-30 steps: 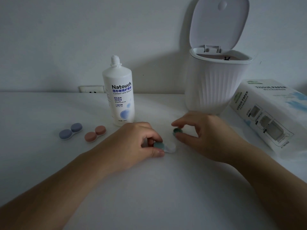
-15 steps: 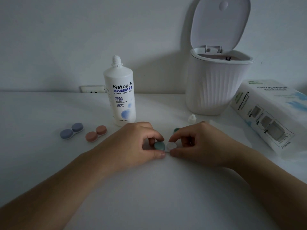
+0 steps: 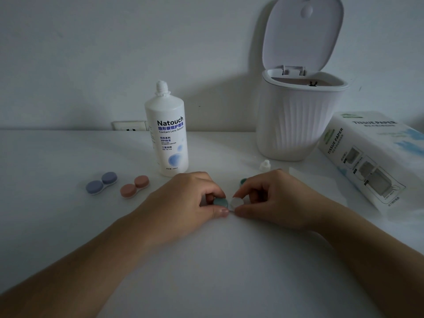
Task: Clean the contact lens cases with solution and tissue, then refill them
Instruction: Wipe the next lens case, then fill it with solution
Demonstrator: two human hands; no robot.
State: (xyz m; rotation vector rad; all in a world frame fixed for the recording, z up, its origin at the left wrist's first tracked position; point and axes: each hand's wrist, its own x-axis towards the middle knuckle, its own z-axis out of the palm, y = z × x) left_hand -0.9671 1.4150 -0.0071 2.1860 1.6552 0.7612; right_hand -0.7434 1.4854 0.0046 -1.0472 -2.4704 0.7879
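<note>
Head view, left hand: the left hand (image 3: 185,198) is pinching the teal-capped side of the green lens case (image 3: 227,202) between thumb and curled fingers, and is resting on the white table (image 3: 206,260).
Head view, right hand: the right hand (image 3: 277,198) is pinching the uncapped white well of the same case between thumb and forefinger; its other fingers are curling under and hiding the case's right edge.
Case in work: it is sitting on the table between the two hands, near the middle of the picture; the inside of the open well is too small to make out.
Loose teal cap (image 3: 243,181): it is lying just behind the right hand's knuckles, and only a sliver is showing.
Blue case (image 3: 101,185): it is lying capped at the left, well apart from the hands.
Pink case (image 3: 134,186): it is lying capped just beside the blue one.
Solution bottle (image 3: 168,134): it is standing upright behind the left hand with its nozzle uncapped.
Small white cap (image 3: 265,165): it is sitting near the bin's base.
Bin (image 3: 296,120): it is standing with its lid up; its contents are dim and hard to tell.
Tissue pack (image 3: 376,161): it is lying at the right, cut off by the frame edge.
Wall socket (image 3: 129,126): it is peeking over the table's far edge, partly hidden.
Forearms: both are running off the bottom corners.
</note>
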